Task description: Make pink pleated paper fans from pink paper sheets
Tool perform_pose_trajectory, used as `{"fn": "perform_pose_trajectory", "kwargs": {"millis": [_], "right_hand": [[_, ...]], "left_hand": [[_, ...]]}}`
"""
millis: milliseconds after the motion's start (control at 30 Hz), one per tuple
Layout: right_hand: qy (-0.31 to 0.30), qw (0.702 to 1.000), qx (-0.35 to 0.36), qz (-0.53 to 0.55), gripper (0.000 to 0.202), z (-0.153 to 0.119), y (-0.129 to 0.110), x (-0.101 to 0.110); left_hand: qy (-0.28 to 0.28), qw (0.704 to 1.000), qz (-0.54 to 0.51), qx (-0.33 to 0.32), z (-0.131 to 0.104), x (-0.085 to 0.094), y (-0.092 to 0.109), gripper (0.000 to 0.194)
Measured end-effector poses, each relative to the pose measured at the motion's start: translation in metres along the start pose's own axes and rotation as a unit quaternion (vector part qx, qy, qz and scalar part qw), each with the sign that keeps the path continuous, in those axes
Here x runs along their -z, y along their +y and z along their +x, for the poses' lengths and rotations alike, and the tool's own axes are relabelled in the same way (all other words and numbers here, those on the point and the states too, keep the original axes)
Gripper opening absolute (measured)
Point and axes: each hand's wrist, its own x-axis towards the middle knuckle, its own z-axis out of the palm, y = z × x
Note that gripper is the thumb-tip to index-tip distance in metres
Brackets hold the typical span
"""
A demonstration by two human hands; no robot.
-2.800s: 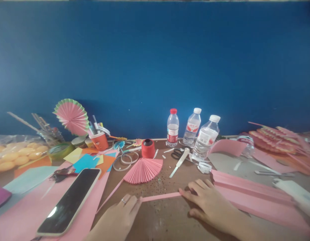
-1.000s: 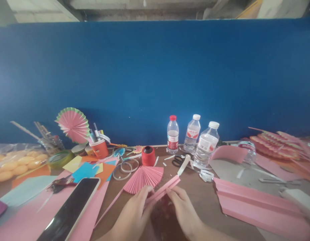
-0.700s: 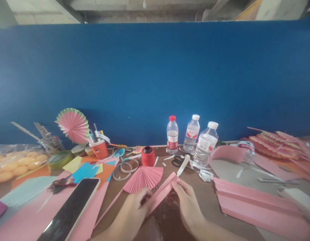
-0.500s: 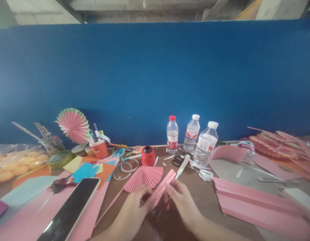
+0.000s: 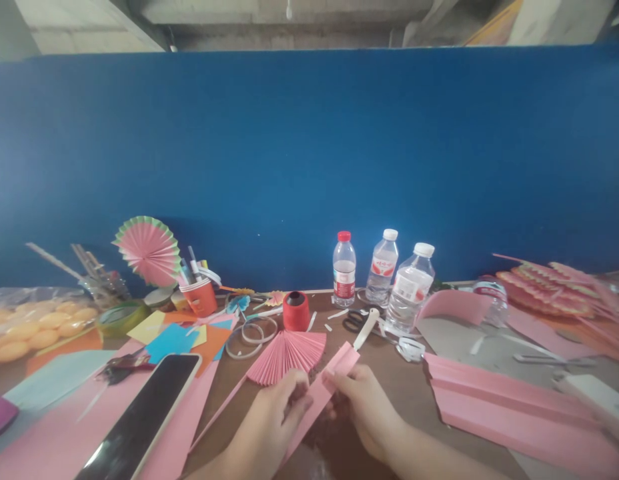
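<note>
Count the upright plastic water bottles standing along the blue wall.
3: a red-capped bottle, a white-capped bottle beside it, and a larger white-capped bottle rightmost. Another may lie behind the curled pink paper.

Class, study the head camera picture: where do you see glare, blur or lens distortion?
Head view: glare on the phone screen; both hands, left and right, and the pink paper strip look soft; the blue wall's top edge bows, a wide-lens effect; lighting is even, shadows faint.

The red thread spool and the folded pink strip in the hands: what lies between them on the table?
In the head view, the open pink paper fan lies between the red thread spool and the folded pink strip.
</note>
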Motion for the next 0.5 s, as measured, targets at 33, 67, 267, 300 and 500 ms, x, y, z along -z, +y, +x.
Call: {"fn": "perform_pose_trajectory", "kwargs": {"millis": [33,67,267,300,500], "right_hand": [[0.002,1.0,0.01,0.002,0.034,0.0,-0.003,0.001],[0.004,1.0,0.017,0.006,0.034,0.001,-0.006,0.003],[0.102,0.993,0.045,0.039,0.03,0.015,-0.016,0.02],[0.114,0.992,0.047,0.038,0.028,0.018,-0.017,0.023],[0.127,0.99,0.047,0.036,0.025,0.026,-0.02,0.036]], "left_hand": [[-0.013,1.0,0.022,-0.016,0.0,0.001,0.002,0.014],[-0.025,0.999,0.036,-0.025,-0.001,0.002,0.005,0.015],[-0.158,0.985,0.068,0.012,-0.005,0.007,0.015,0.018],[-0.172,0.983,0.066,0.02,-0.006,0.008,0.016,0.023],[-0.237,0.971,0.02,-0.004,-0.008,0.013,0.02,0.026]]}}
